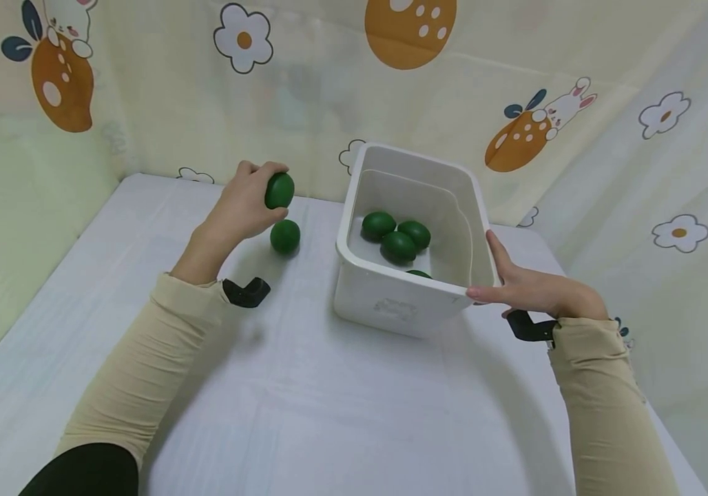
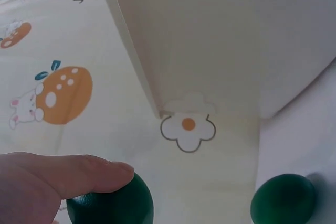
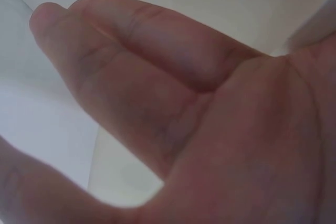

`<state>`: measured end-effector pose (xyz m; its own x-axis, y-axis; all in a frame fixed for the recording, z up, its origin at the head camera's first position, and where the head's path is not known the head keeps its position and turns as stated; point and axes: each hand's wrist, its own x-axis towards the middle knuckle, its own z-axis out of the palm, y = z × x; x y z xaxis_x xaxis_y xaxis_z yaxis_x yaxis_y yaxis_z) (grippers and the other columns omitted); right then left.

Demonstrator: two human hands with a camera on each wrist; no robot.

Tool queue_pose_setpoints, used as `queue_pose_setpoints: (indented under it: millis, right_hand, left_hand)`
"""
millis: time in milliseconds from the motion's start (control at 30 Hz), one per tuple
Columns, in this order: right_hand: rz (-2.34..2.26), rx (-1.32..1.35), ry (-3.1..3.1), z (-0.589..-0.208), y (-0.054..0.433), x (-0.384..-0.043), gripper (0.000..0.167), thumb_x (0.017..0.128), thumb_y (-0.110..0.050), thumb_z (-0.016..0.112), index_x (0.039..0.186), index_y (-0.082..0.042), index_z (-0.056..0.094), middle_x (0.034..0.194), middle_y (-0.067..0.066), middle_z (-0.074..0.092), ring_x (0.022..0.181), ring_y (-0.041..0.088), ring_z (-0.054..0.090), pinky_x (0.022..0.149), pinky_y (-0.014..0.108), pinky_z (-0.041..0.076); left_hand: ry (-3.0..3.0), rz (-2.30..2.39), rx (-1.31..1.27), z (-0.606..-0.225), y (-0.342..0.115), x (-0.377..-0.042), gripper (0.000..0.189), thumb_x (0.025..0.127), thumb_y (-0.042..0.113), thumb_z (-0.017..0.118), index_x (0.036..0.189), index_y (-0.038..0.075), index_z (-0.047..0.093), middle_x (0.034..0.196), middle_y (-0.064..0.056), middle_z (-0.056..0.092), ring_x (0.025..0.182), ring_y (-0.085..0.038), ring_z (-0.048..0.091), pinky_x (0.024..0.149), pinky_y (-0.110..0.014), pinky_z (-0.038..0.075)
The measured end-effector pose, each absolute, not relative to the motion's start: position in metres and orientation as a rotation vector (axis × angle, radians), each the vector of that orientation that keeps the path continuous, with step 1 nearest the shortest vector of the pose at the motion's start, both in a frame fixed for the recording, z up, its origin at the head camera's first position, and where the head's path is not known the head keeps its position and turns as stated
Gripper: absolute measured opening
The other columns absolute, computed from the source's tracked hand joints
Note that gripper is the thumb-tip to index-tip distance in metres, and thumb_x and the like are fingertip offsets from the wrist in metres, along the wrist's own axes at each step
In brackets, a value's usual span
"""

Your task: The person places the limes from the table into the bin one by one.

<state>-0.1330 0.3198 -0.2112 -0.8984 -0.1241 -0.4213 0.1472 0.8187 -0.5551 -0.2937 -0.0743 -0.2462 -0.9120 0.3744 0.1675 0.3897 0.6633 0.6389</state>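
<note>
My left hand (image 1: 247,200) pinches a dark green lime (image 1: 279,190) between thumb and fingers, raised to the left of a white plastic box (image 1: 397,296). Just below it, a second lime (image 1: 285,236) lies on the table. In the left wrist view, one finger crosses the top of the held lime (image 2: 113,203). Several limes (image 1: 399,247) rest on the floor of the box; the front wall partly hides one. My right hand (image 1: 530,286) touches the box's front right corner from outside, thumb along the front and fingers along the side. The right wrist view shows its fingers (image 3: 131,93) fairly straight.
A white cloth (image 1: 304,413) covers the table. Behind and beside it hang curtains (image 1: 317,89) printed with flowers, rabbits and orange fruit shapes. The box stands near the table's back edge. Black wrist mounts (image 1: 246,293) stick out at both cuffs.
</note>
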Motion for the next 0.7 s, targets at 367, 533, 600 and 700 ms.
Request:
queue_pose_setpoints:
  millis: [367,533,600,700]
  right_hand:
    - [-0.827,0.028,2.543,-0.210,0.316,-0.134,0.103,0.090,-0.043,0.058,0.141,-0.040,-0.032,0.152,0.021,0.009,0.122,0.040,0.047,0.078,0.054,0.052]
    - [-0.798,0.045,2.532,-0.209,0.315,-0.133,0.104,0.091,-0.044,0.057,0.140,-0.040,-0.034,0.149,0.022,0.021,0.118,0.035,0.054,0.080,0.053,0.051]
    - [-0.795,0.039,2.528,-0.209,0.315,-0.134,0.104,0.091,-0.043,0.057,0.140,-0.038,-0.035,0.147,0.022,0.023,0.117,0.034,0.055,0.079,0.052,0.051]
    - [-0.784,0.041,2.531,-0.208,0.314,-0.134,0.104,0.091,-0.043,0.057,0.140,-0.037,-0.035,0.146,0.022,0.023,0.117,0.033,0.054,0.078,0.049,0.050]
  left_hand:
    - [-2.772,-1.099,-0.743,-0.236,-0.068,-0.279,0.066,0.088,0.020,0.063,0.146,0.022,0.033,0.143,-0.019,0.029,0.116,-0.038,0.050,0.095,-0.050,0.047]
    - [-2.744,-1.118,-0.785,-0.233,-0.064,-0.274,0.066,0.087,0.020,0.064,0.146,0.024,0.034,0.143,-0.017,0.029,0.117,-0.038,0.050,0.093,-0.050,0.048]
    - [-2.733,-1.118,-0.800,-0.233,-0.061,-0.272,0.066,0.087,0.021,0.065,0.146,0.025,0.034,0.143,-0.017,0.029,0.118,-0.038,0.049,0.094,-0.051,0.048]
    - [-2.715,-1.112,-0.825,-0.232,-0.058,-0.270,0.067,0.087,0.021,0.066,0.145,0.026,0.034,0.143,-0.017,0.029,0.118,-0.038,0.049,0.096,-0.051,0.047]
